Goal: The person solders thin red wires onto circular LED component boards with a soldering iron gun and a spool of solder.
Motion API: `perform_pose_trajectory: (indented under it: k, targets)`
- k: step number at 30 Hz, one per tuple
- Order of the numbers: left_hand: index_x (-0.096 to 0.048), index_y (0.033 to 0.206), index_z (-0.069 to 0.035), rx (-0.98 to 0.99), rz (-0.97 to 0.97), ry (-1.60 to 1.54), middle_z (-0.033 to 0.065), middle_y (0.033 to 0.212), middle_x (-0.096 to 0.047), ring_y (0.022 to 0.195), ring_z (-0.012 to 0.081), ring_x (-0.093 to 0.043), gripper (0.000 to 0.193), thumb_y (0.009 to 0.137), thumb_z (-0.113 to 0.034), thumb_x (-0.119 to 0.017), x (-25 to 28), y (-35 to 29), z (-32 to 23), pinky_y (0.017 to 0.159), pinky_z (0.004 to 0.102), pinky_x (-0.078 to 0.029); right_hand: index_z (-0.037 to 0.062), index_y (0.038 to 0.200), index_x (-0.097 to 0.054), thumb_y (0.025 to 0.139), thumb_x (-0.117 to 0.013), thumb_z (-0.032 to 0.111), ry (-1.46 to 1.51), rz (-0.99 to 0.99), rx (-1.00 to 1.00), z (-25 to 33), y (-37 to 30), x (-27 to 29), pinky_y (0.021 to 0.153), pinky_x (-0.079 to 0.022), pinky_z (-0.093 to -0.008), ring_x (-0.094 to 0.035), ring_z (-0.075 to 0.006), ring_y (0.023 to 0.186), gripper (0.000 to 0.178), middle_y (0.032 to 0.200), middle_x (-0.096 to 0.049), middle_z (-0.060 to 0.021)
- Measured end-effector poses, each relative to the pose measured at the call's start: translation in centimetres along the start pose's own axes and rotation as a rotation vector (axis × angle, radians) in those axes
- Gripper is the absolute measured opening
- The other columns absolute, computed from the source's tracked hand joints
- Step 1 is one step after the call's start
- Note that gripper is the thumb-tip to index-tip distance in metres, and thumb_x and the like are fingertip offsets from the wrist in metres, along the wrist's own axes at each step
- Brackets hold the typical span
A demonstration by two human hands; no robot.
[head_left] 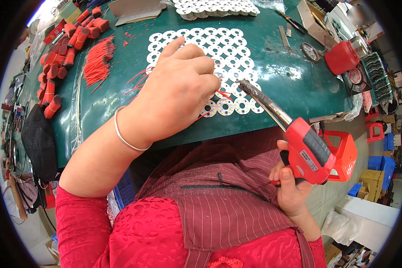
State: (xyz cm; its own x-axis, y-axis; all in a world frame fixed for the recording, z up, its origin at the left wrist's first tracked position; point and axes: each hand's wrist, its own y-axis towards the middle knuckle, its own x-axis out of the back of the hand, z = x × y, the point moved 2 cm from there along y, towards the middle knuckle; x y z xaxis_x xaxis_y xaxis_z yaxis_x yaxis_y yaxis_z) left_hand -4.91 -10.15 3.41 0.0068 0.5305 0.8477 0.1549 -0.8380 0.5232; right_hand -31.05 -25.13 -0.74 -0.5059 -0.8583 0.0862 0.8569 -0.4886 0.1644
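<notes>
Left hand (178, 85) pinches a red wire (223, 94) on the panel (230, 60); right hand (292, 181) grips the iron (295, 134), whose tip could burn the fingers.

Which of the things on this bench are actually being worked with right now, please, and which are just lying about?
In use:
- left hand holding a thin red wire
- right hand gripping the red soldering gun
- panel of round white boards

Lying about:
- red wire bundles
- loose cut wires
- red container
- black mesh bag
</notes>
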Motion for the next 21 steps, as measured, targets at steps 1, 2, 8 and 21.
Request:
perform_pose_trajectory:
  k: [1,2,8,21]
  targets:
    - [-0.070,0.081,-0.010,-0.018,-0.025,0.003,0.0024,0.081,-0.058,0.090,0.0241,-0.059,0.008,0.074,-0.008,-0.074,0.2,0.1,-0.2,0.105,0.0501,-0.041,-0.0031,0.141,-0.041,0.101,-0.060,0.019,-0.005,0.014,0.003,-0.1,-0.1,0.1,0.062,-0.052,-0.0284,-0.053,-0.0088,0.071,0.049,0.137,-0.055,-0.0171]
    - [-0.070,0.081,-0.010,-0.019,-0.025,0.002,0.0024,0.081,-0.058,0.090,0.0241,-0.059,0.008,0.074,-0.008,-0.074,0.4,0.1,-0.3,0.105,0.0501,-0.041,-0.0030,0.141,-0.041,0.101,-0.060,0.019,-0.011,0.029,0.006,-0.1,-0.2,0.3,0.062,-0.052,-0.0283,-0.053,-0.0089,0.072,0.049,0.136,-0.055,-0.0167]
    - [-0.070,0.081,-0.011,-0.064,-0.007,-0.008,0.0023,0.076,-0.053,0.084,0.0235,-0.059,0.012,0.070,-0.007,-0.074,0.6,0.0,-1.1,0.108,0.0528,-0.040,-0.0021,0.141,-0.042,0.101,-0.061,0.018,-0.016,0.054,-0.016,0.1,-0.6,0.6,0.062,-0.051,-0.0285,-0.053,-0.0092,0.073,0.048,0.132,-0.056,-0.0150]
    - [-0.072,0.083,-0.013,-0.023,0.022,0.007,0.0033,0.072,-0.054,0.080,0.0246,-0.060,0.011,0.073,-0.009,-0.074,-0.4,-0.3,-1.2,0.106,0.0510,-0.042,-0.0025,0.138,-0.043,0.102,-0.060,0.018,-0.044,0.071,-0.033,0.6,-0.8,0.6,0.062,-0.051,-0.0284,-0.053,-0.0094,0.071,0.045,0.131,-0.056,-0.0164]
